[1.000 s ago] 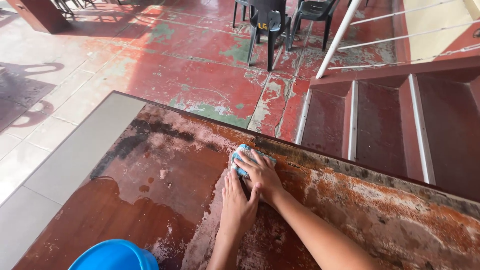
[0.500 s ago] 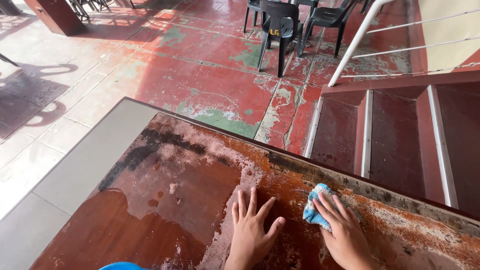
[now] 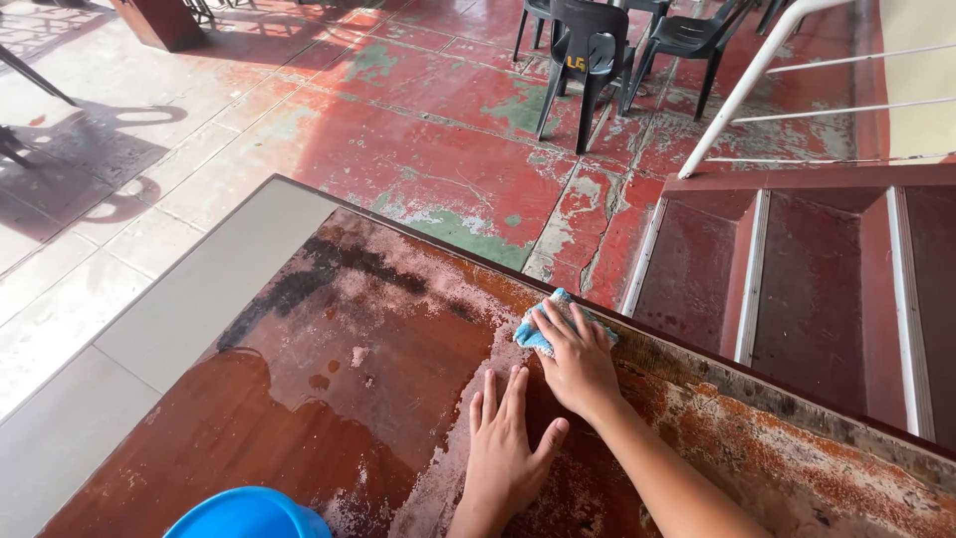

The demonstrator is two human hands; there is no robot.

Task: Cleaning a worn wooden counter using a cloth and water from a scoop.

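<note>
My right hand (image 3: 576,361) presses a light blue cloth (image 3: 543,327) flat on a worn, wet, dark red tabletop (image 3: 329,379), close to its far edge. Only the cloth's corners show from under the fingers. My left hand (image 3: 506,453) lies flat on the same surface just below and left of the right one, fingers spread, holding nothing. White soapy streaks and dark stains cover the wood around both hands.
A blue bucket rim (image 3: 249,514) shows at the bottom edge. Beyond the table are red steps (image 3: 797,269) with a white handrail (image 3: 747,80), black plastic chairs (image 3: 590,60), and a peeling red and green floor (image 3: 438,149).
My right hand has slid the cloth to the left along the far edge, back toward the left hand. The left hand stays flat on the tabletop.
</note>
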